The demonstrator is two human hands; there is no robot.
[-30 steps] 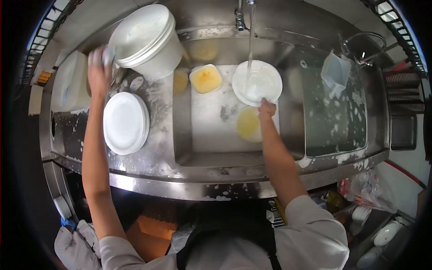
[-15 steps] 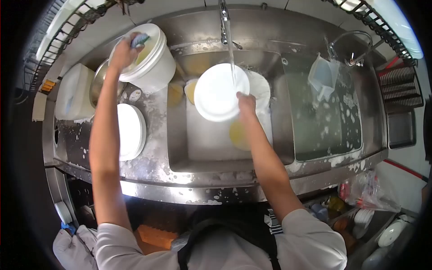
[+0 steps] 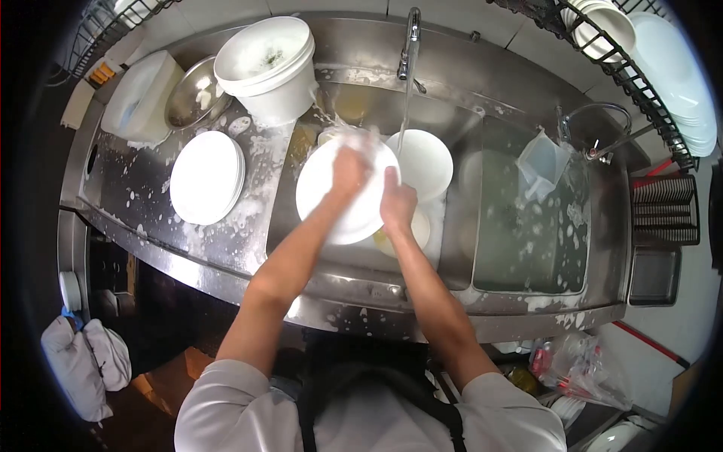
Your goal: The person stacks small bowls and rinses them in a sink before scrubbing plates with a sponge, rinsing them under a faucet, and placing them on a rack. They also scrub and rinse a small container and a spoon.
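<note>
A round white plate is tilted over the sink basin, its right rim pinched in my right hand. My left hand is closed and pressed against the plate's face. Its fingers are smeared by motion and wrapped in white foam, so the sponge seen in it earlier barely shows. Foam splashes past the plate's upper edge. Behind my right hand, a white bowl or plate sits under the running tap. Lower in the basin lies another white dish, partly hidden by my right forearm.
A stack of white plates stands on the left counter. Behind it are a metal bowl, a plastic container and a white bucket with foamy contents. On the right, a water-filled basin holds a translucent jug-like container.
My left hand has moved from the bucket down onto the plate. The plate has shifted left and down, out of the water stream. The view has also turned.
</note>
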